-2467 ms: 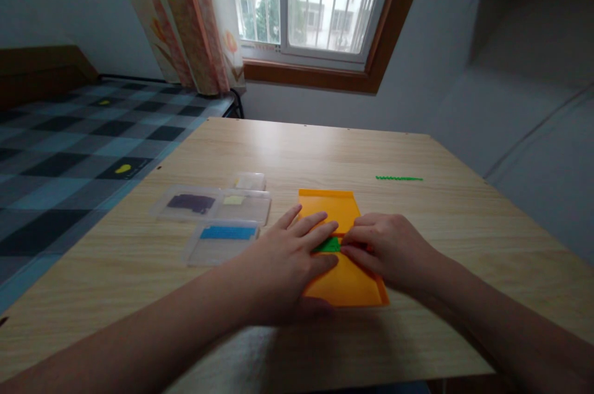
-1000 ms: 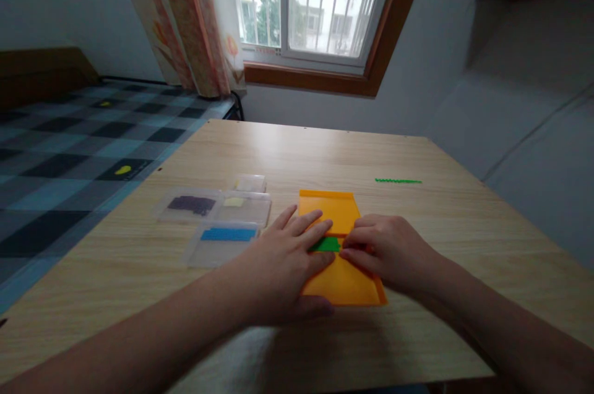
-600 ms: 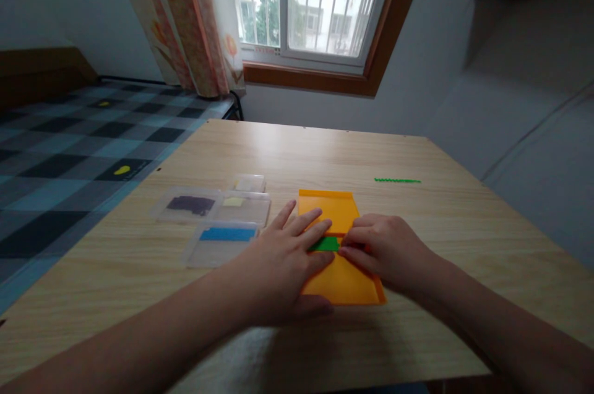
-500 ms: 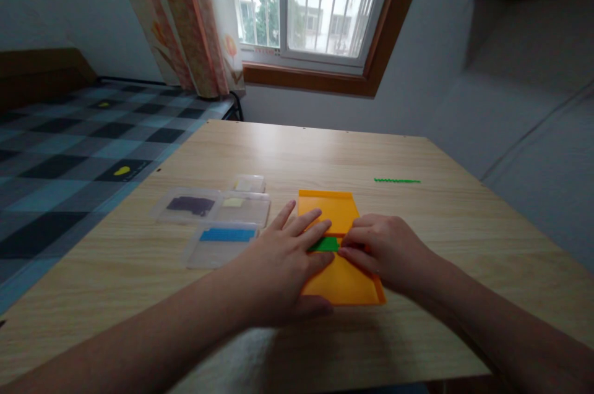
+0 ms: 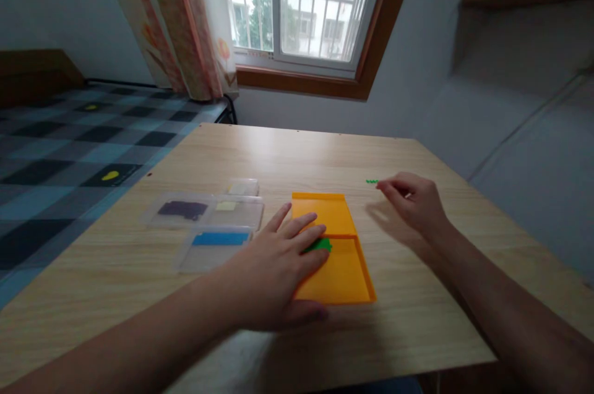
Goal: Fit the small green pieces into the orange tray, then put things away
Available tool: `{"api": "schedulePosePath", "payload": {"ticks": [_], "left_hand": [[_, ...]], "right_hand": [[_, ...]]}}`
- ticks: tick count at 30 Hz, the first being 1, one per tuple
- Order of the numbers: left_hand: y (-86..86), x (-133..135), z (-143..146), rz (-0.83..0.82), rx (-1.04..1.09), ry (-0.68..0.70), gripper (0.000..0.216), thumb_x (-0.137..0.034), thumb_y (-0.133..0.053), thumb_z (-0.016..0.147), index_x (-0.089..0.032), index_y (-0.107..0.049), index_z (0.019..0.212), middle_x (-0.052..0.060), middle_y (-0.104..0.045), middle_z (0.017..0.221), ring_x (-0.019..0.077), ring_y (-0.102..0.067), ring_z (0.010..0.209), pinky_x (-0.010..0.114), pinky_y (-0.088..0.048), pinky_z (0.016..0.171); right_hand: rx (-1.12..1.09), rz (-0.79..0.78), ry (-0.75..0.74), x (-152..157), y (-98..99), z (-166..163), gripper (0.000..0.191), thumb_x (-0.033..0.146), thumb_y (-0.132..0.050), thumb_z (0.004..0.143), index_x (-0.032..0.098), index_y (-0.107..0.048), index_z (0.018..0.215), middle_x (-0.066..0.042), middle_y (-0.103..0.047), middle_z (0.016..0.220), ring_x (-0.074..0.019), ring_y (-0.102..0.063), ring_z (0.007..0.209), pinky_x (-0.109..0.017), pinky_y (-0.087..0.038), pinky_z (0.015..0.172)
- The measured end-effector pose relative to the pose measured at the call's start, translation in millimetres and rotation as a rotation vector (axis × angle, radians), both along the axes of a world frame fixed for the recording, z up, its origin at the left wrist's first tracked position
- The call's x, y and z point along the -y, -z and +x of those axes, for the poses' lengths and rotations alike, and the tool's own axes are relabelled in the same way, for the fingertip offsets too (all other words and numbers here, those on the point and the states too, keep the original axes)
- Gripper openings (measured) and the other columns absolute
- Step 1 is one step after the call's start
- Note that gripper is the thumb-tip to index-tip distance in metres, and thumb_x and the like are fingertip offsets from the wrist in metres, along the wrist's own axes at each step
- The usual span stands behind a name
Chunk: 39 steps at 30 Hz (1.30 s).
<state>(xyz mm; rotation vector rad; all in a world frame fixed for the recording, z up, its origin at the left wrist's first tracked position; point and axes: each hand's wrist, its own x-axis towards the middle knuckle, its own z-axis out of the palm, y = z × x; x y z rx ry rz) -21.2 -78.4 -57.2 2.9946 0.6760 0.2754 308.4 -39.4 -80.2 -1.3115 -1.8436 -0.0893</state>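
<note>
Your right hand (image 5: 413,199) has moved off the orange tray (image 5: 336,279) since a second ago and is now out by the green strip (image 5: 372,182), while your left hand (image 5: 273,264) stays on the tray.

At your far left is the bed (image 5: 46,140) with its checked cover, and next to it hangs the flowered curtain (image 5: 185,23). On the left part of the table (image 5: 301,156) you have clear plastic boxes: one shows a dark purple piece (image 5: 182,209), the one nearer you a blue piece (image 5: 220,239), and the one just right of the purple a pale yellow piece (image 5: 225,206). A smaller clear box (image 5: 245,187) sits just behind that last one.

Your left hand lies palm down with its fingers spread over the tray's left side. Between two of those fingers the green piece (image 5: 322,245) shows, lying in the tray on your side of the middle ridge; the rest of it is hidden under your hand.

Farther right, your right hand hides most of the green strip, leaving its left end in sight just past your fingertips. Your thumb and forefinger bend toward each other, but you cannot tell from here whether they pinch the strip.
</note>
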Motion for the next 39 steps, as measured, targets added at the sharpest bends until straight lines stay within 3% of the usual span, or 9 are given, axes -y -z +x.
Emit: {"api": "schedulePosePath", "payload": {"ticks": [3,6,12,18,22,26,33,37,39], "left_hand": [[-0.3,-4.6,-2.9,0.000,0.043,-0.036,0.063,-0.067,-0.060,0.093,-0.022,-0.065,0.136,0.013,-0.060,0.148,0.0389,-0.044,0.147,0.066,-0.015,0.127],[2.8,-10.6,-5.5,0.006,0.041,-0.087,0.068,-0.065,-0.061,0.093,-0.018,-0.061,0.141,0.015,-0.059,0.150,0.0378,-0.044,0.147,0.063,-0.016,0.128],[6.2,-12.0,-3.5,-0.035,-0.028,-0.139,0.080,-0.069,-0.061,0.091,-0.014,-0.055,0.149,0.017,-0.055,0.154,0.0390,-0.041,0.149,0.066,-0.016,0.127],[6.2,-7.3,-1.8,-0.028,0.002,-0.120,0.078,-0.066,-0.063,0.090,-0.014,-0.055,0.148,0.018,-0.055,0.153,0.0400,-0.045,0.146,0.066,-0.019,0.126],[7.5,-8.0,-3.8,-0.012,0.013,-0.116,0.077,-0.063,-0.066,0.089,-0.015,-0.055,0.148,0.018,-0.056,0.152,0.0412,-0.047,0.145,0.069,-0.019,0.125],[10.8,-11.9,-7.8,0.008,0.050,-0.112,0.068,-0.057,-0.063,0.093,-0.016,-0.056,0.147,0.017,-0.058,0.150,0.0397,-0.049,0.143,0.069,-0.022,0.124],[15.1,-17.2,-11.1,0.079,0.193,-0.097,0.050,-0.043,-0.060,0.097,-0.020,-0.057,0.141,0.012,-0.065,0.141,0.0343,-0.054,0.137,0.064,-0.025,0.124],[11.0,-18.0,-10.4,0.090,0.294,-0.060,0.031,-0.038,-0.057,0.099,-0.022,-0.063,0.124,0.009,-0.072,0.124,0.0307,-0.062,0.123,0.059,-0.035,0.118],[8.0,-18.7,-10.1,0.082,0.332,-0.046,0.020,-0.035,-0.054,0.100,-0.022,-0.066,0.108,0.008,-0.073,0.112,0.0277,-0.065,0.109,0.051,-0.047,0.104]], "right_hand": [[-0.112,0.114,0.194,-22.9,13.4,29.5,0.026,0.039,-0.061,0.093,0.020,-0.077,0.086,-0.006,-0.071,0.079,-0.0201,-0.060,0.069,-0.034,-0.046,0.067],[-0.072,0.162,0.281,-37.0,29.2,37.3,0.029,0.031,-0.058,0.090,0.019,-0.078,0.106,-0.011,-0.074,0.094,-0.0269,-0.065,0.089,-0.045,-0.050,0.089],[0.098,0.035,0.324,-49.9,53.3,23.9,0.040,0.023,-0.056,0.085,0.016,-0.077,0.119,-0.019,-0.065,0.130,-0.0337,-0.056,0.126,-0.054,-0.042,0.112],[0.253,-0.114,0.322,-50.1,59.0,16.3,0.039,0.026,-0.059,0.088,0.020,-0.078,0.121,-0.016,-0.049,0.158,-0.0416,-0.034,0.150,-0.066,-0.026,0.120],[0.173,-0.071,0.377,-50.7,54.3,21.1,0.047,0.023,-0.056,0.087,0.021,-0.072,0.132,-0.015,-0.047,0.159,-0.0387,-0.033,0.151,-0.066,-0.025,0.121],[-0.049,0.073,0.487,-53.8,44.0,48.7,0.053,0.021,-0.048,0.088,0.017,-0.066,0.137,-0.019,-0.050,0.155,-0.0346,-0.035,0.150,-0.062,-0.027,0.122],[-0.360,0.183,0.575,-57.5,46.6,99.6,0.054,0.021,-0.041,0.082,0.011,-0.068,0.128,-0.020,-0.066,0.134,-0.0275,-0.059,0.126,-0.048,-0.042,0.113],[-0.369,0.151,0.599,-62.8,59.5,104.8,0.051,0.020,-0.040,0.079,0.011,-0.073,0.118,-0.019,-0.071,0.123,-0.0275,-0.065,0.115,-0.048,-0.050,0.104],[-0.342,0.147,0.600,-65.7,63.6,106.3,0.049,0.019,-0.041,0.077,0.011,-0.075,0.112,-0.019,-0.072,0.121,-0.0279,-0.065,0.115,-0.048,-0.049,0.106]]}}
